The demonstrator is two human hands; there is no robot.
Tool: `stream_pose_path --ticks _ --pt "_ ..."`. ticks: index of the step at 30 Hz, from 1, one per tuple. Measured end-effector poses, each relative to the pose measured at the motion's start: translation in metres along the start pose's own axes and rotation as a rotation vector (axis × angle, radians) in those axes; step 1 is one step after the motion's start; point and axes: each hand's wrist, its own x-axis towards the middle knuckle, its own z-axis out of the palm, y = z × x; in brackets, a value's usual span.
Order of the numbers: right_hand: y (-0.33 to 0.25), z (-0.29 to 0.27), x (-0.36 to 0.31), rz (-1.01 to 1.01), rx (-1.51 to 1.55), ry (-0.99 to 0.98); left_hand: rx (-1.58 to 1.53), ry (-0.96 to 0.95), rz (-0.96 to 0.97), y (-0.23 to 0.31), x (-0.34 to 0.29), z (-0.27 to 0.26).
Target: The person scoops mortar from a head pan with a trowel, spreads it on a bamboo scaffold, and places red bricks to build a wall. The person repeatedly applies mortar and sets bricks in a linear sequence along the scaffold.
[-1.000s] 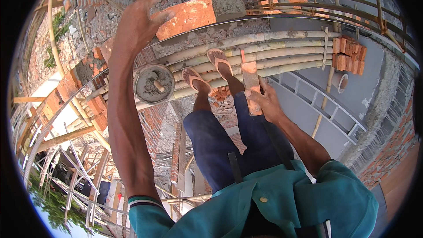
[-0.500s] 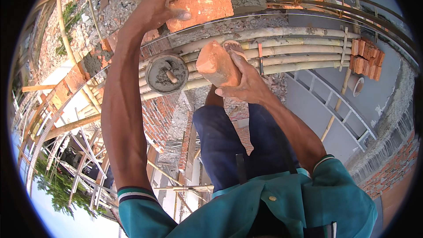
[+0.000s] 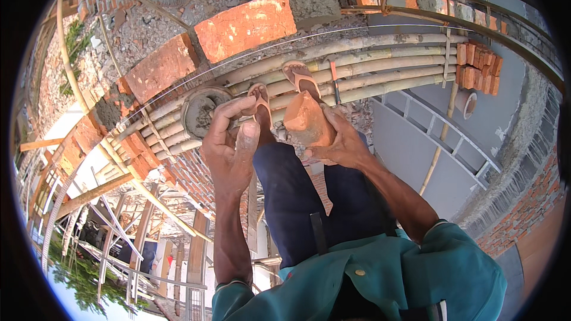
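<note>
My left hand [image 3: 229, 142] is open and empty, thumb and fingers apart, at the right edge of a round bucket of grey mortar [image 3: 199, 113]. Part of the bucket is hidden behind the fingers. In my right hand [image 3: 348, 142] is a rough orange brick [image 3: 309, 120], gripped from its right side above my legs. Ahead, a large orange brick [image 3: 245, 28] lies on the wall, beside grey mortar [image 3: 314, 5] on its right. Another brick [image 3: 160, 68] sits to its left, with a narrow gap between the two.
Bamboo poles [image 3: 380, 65] form the platform under my sandalled feet. A taut white string [image 3: 285, 41] runs along the wall. An orange-handled tool [image 3: 335, 80] lies on the poles. Stacked bricks [image 3: 479, 66] stand at the right, near a metal ladder [image 3: 437, 134].
My left hand has let go of the brick on the wall and come back down to the mortar bucket. My right hand keeps its brick, shifted slightly right and down.
</note>
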Motion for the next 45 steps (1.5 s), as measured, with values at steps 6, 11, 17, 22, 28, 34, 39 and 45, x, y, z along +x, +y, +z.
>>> stream_pose_path --ticks 6,11,17,22,28,34,39,45 --pt "-0.004 0.009 0.018 -0.443 -0.894 -0.037 -0.414 -0.171 -0.745 -0.108 -0.014 0.032" --pt "0.057 0.008 0.018 -0.359 -0.826 0.412 -0.403 -0.146 -0.635 -0.153 0.021 0.026" --pt "0.242 -0.002 0.037 0.484 0.333 0.975 -0.236 -0.28 -0.53 -0.197 0.102 0.039" --pt "0.376 0.028 0.088 0.521 -0.114 0.754 -0.033 -0.295 -0.525 -0.238 0.16 0.084" --pt "0.461 0.011 0.202 0.487 -0.418 1.119 0.089 -0.409 -0.544 -0.322 0.234 0.135" --pt "0.501 0.001 0.246 0.486 -0.4 1.069 0.106 -0.593 -0.505 -0.382 0.287 0.208" --pt "0.481 0.064 0.204 0.39 0.187 1.172 0.283 -0.747 -0.512 -0.412 0.315 0.295" --pt "0.437 0.086 0.164 0.359 0.532 1.355 0.639 -1.003 -0.323 -0.469 0.303 0.371"
